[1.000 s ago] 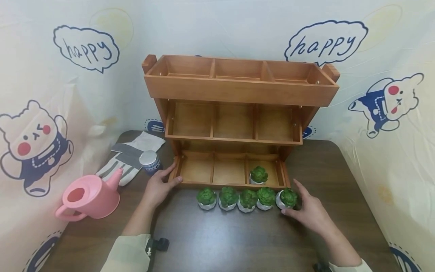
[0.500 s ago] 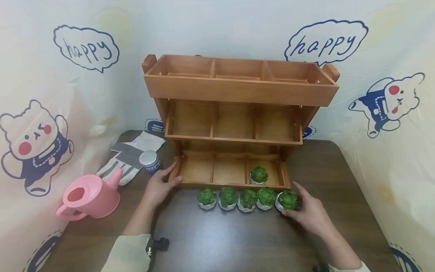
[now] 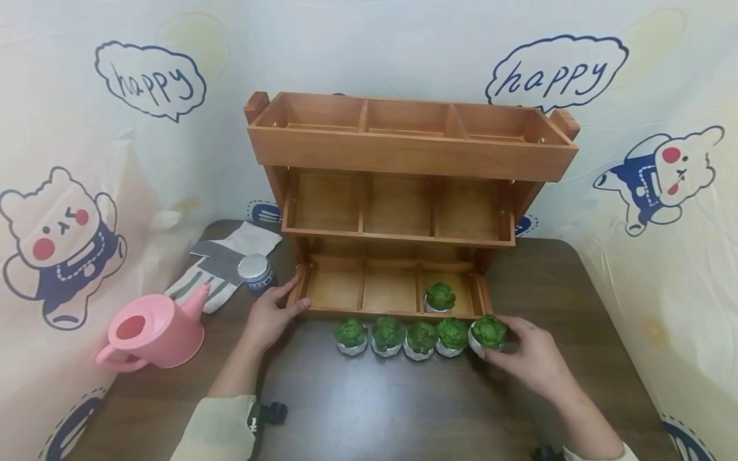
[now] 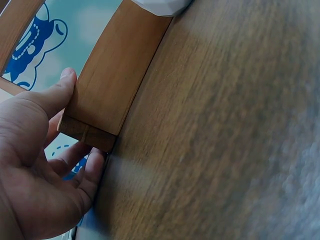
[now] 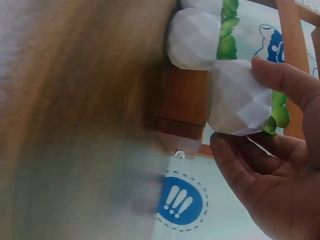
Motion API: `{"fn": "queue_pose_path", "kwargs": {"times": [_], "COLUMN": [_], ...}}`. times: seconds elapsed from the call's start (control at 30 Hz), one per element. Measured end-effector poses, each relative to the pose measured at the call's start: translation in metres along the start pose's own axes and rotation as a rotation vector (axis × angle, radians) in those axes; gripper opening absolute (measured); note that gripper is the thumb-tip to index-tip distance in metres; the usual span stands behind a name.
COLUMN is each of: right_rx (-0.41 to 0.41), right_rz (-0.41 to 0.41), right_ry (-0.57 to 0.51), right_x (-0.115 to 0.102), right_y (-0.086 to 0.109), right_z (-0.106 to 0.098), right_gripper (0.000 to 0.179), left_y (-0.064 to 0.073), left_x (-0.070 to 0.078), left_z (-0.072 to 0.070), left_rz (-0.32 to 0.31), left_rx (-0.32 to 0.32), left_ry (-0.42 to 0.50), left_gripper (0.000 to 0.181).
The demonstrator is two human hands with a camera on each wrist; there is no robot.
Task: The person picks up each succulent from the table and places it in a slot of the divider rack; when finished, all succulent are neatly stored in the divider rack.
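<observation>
My left hand (image 3: pixel 273 315) grips the left end of the bottom tray of a three-tier wooden plant stand (image 3: pixel 412 153); in the left wrist view its thumb lies on the tray's front corner (image 4: pixel 105 85). My right hand (image 3: pixel 533 352) holds a small potted succulent (image 3: pixel 489 331) by its white faceted pot (image 5: pixel 240 97), thumb on one side and fingers on the other. In the right wrist view this pot is raised off the table. Several more potted succulents (image 3: pixel 387 334) stand in a row before the stand. One succulent (image 3: pixel 440 297) sits in the bottom tier's right compartment.
On the left are a pink watering can (image 3: pixel 155 333), a blue can with a silver lid (image 3: pixel 255 274) and grey-white gloves (image 3: pixel 221 259). A printed cloth backdrop (image 3: pixel 369 45) surrounds the dark wooden table (image 3: pixel 369 410).
The right hand has closed in on the rightmost succulent and lifted it slightly from the table. My left hand keeps its place on the stand.
</observation>
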State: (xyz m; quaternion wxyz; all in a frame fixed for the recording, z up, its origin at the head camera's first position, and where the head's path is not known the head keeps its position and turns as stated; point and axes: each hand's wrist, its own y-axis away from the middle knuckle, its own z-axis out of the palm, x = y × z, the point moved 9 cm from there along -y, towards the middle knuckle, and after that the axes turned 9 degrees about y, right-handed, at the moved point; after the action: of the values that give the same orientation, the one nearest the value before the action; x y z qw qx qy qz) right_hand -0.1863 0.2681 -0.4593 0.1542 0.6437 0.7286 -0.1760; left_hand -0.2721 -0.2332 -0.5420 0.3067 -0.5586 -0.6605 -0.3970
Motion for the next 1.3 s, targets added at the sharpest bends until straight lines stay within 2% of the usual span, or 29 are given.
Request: {"fn": "queue_pose_path", "kwargs": {"times": [0.4,0.8,1.3], "right_rx": [0.008,0.045,0.011], "right_rz": [0.003,-0.036,-0.074], "right_ry": [-0.007,-0.008,-0.032], "right_x": [-0.009,-0.019,-0.044], "right_y": [-0.006,-0.013,-0.035], "right_z": [-0.006,-0.015,-0.003], "right_gripper": [0.068,0.066,0.069], "left_y": [0.001,0.001,0.000], "left_x": [0.003,0.003,-0.001], "left_z": [0.000,0.000,0.000], "left_rz": [0.021,0.028,0.037], "left_rx": [-0.003,-0.002,0.012], "left_ry": [-0.010,-0.005,0.021], "left_gripper": [0.075,0.074,0.074]}}
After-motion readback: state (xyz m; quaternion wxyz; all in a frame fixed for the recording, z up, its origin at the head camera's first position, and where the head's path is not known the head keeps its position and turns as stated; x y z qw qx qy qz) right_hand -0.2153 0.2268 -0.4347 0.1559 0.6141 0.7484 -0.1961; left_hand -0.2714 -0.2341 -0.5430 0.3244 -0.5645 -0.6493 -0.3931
